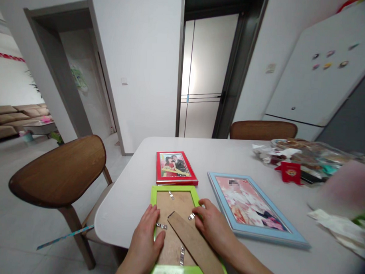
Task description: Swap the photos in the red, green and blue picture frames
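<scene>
A green picture frame (174,188) lies face down at the near table edge, its brown backing board (180,201) and slanted brown stand leg (193,245) showing. Small metal clips sit around the board; one clip (182,255) is near the bottom. My left hand (146,235) grips the frame's left side, thumb over the board beside the left clip (161,225). On the right side, my right hand (211,222) holds the rim with curled fingers, its fingertips close to the right clip (191,216). Whether they touch that clip I cannot tell.
Beyond the green frame lies a red picture frame (176,181); a larger light blue one (239,227) is to the right. Clutter, a red box (291,172) and white tissue (341,228) cover the table's right side. Brown chairs stand at left (61,168) and behind (263,130).
</scene>
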`<state>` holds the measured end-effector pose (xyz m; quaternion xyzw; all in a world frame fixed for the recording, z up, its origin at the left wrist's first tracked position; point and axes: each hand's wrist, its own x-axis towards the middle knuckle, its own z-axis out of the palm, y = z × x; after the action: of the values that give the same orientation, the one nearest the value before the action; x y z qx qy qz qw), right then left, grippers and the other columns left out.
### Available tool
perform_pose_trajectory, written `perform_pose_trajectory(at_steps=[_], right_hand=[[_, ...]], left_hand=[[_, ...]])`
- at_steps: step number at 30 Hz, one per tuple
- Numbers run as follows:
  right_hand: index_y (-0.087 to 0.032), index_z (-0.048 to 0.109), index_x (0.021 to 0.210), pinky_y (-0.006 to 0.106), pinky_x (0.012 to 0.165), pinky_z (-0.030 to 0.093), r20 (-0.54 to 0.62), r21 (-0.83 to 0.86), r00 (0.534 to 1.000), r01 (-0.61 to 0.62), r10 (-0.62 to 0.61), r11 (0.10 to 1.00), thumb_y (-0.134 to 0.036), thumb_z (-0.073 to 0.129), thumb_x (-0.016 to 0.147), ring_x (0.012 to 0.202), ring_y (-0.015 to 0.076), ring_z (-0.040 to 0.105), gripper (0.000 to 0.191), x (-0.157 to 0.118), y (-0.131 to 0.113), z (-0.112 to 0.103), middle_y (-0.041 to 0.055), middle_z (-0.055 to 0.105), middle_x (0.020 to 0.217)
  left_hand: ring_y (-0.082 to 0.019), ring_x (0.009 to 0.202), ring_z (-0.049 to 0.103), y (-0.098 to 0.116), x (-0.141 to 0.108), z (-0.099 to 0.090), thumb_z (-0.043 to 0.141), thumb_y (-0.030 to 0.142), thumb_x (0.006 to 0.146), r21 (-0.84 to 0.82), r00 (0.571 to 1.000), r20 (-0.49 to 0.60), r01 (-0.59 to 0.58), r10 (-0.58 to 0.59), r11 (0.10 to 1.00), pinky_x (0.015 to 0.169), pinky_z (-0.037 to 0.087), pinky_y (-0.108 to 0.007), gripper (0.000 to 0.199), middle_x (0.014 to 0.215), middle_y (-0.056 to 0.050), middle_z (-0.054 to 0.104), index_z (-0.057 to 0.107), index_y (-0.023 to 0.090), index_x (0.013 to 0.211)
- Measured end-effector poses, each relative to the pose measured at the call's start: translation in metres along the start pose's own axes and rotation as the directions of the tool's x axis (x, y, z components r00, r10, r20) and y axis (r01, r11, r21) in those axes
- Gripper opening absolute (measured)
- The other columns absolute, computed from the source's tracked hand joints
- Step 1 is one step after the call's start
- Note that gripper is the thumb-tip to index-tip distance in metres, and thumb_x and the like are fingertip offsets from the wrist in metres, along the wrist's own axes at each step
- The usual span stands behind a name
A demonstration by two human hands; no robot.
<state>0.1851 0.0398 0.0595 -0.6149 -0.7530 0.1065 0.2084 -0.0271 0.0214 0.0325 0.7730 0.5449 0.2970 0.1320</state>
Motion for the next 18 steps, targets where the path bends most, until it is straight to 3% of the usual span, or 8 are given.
perform_pose_trajectory(at_steps=[4,8,12,18], right_hand=[[-0.019,0.062,0.086,0.026,0.071,0.038,-0.008,-0.038,1.0,0.02,-0.02,0.999,-0.017,0.041,0.075,0.08,0.0162,0.051,0.024,0.0,-0.002,-0.003,0.0078,0.052,0.091],[-0.02,0.062,0.088,0.03,0.08,0.033,-0.053,-0.031,0.99,0.129,-0.13,0.991,-0.019,0.047,0.074,0.094,0.0202,0.044,0.021,0.0,-0.027,0.0,0.0078,0.053,0.099],[-0.019,0.062,0.074,0.027,0.075,0.033,0.084,0.053,0.957,0.275,-0.278,0.96,-0.025,0.049,0.075,0.084,0.0162,0.047,0.015,0.004,-0.062,0.011,0.0041,0.056,0.085],[-0.016,0.061,0.074,0.025,0.069,0.034,0.1,0.043,0.963,0.247,-0.25,0.968,-0.023,0.045,0.078,0.077,0.0146,0.047,0.018,0.017,-0.079,0.021,0.0049,0.055,0.078]], left_hand=[[-0.022,0.118,0.035,-0.003,-0.002,0.004,0.044,0.008,0.065,-0.081,0.998,-0.057,0.001,-0.006,0.997,0.099,0.03,-0.041,0.051,0.125,-0.015,0.043,0.045,0.007,0.116],[-0.021,0.12,0.033,-0.003,-0.004,0.006,0.041,0.004,0.061,-0.152,0.997,-0.073,0.001,-0.012,0.988,0.1,0.027,-0.04,0.056,0.126,-0.013,0.043,0.044,0.008,0.117],[-0.021,0.119,0.034,0.0,-0.004,0.004,0.04,0.005,0.062,-0.166,0.997,-0.047,0.046,-0.055,0.985,0.101,0.026,-0.039,0.055,0.127,-0.013,0.042,0.044,0.007,0.117],[-0.02,0.12,0.033,0.002,-0.005,0.004,0.038,0.002,0.058,-0.166,0.997,-0.043,0.057,-0.065,0.984,0.102,0.025,-0.037,0.06,0.127,-0.012,0.042,0.043,0.006,0.118]])
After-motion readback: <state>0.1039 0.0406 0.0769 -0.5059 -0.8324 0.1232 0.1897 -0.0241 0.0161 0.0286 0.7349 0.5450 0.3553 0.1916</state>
